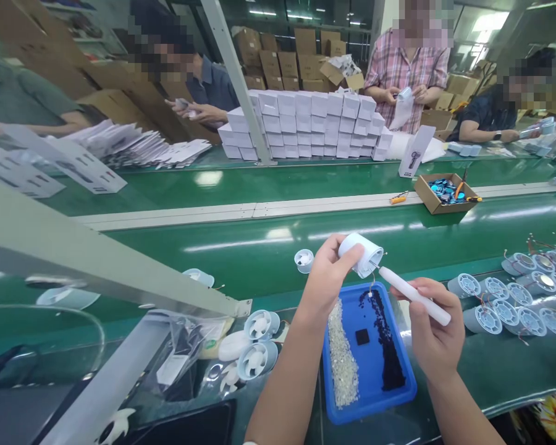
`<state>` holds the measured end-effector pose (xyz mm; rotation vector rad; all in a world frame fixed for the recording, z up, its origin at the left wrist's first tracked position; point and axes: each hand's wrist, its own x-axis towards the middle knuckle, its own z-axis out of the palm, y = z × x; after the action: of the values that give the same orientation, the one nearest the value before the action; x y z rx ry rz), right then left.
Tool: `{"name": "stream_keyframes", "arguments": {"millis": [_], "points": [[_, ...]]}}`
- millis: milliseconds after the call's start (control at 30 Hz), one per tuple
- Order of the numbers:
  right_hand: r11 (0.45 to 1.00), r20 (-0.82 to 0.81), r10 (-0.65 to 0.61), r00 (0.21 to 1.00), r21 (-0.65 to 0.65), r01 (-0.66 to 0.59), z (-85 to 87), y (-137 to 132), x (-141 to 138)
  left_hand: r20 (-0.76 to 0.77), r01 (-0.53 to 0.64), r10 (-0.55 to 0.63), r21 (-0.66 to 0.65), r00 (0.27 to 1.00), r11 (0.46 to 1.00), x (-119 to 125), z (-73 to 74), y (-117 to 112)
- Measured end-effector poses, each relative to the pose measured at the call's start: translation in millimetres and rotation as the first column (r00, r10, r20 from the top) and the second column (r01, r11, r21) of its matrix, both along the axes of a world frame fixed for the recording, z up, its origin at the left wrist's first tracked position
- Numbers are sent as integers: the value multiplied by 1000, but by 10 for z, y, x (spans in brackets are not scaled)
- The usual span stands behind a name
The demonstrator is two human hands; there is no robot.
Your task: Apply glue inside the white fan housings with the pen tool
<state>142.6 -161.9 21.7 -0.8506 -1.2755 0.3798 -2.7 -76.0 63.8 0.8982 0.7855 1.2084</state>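
My left hand [331, 266] grips a pale blue cylindrical fan housing [358, 247], tilted with its end toward the right. In my right hand [438, 327] is a white pen-shaped tool [414, 295]; its thin metal tip meets the near end of the housing, though exact contact is too small to tell. A wire hangs from the housing. Below both hands lies a blue tray [370, 415] holding clear pellets [343, 358], small black pieces [389, 352] and a black square [362, 337].
Finished-looking fan cylinders [258, 360] stand left of the tray, and several wired housings [484, 318] to the right. A carton of blue parts [433, 207] sits across the green belt [241, 244]. A metal post [167, 272] slants at left. Co-workers sit behind white boxes [306, 123].
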Motion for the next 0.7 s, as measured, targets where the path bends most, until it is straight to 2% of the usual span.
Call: {"name": "stream_keyframes", "arguments": {"millis": [133, 233, 333, 400, 467, 567, 700], "points": [[997, -6, -72, 997, 40, 72, -57, -18, 25, 18, -71, 71, 13, 997, 997, -29, -16, 41], [995, 11, -100, 995, 4, 100, -231, 36, 72, 17, -177, 177, 53, 984, 983, -97, -31, 102], [979, 135, -13, 991, -198, 40, -510, 139, 140, 6, -233, 233, 75, 972, 970, -208, -35, 168], [940, 215, 64, 975, -341, 14, -693, 202, 182, -9, -261, 263, 96, 965, 960, -290, -37, 203], [910, 271, 97, 958, -414, 25, -827, 242, 215, -28, -293, 299, 126, 954, 948, -360, -47, 232], [903, 314, 108, 943, -429, 39, -913, 259, 242, -60, -323, 336, 160, 940, 933, -428, -80, 266], [902, 350, 145, 925, -432, 23, -909, 245, 246, -98, -334, 355, 185, 930, 924, -451, -118, 294]]}}
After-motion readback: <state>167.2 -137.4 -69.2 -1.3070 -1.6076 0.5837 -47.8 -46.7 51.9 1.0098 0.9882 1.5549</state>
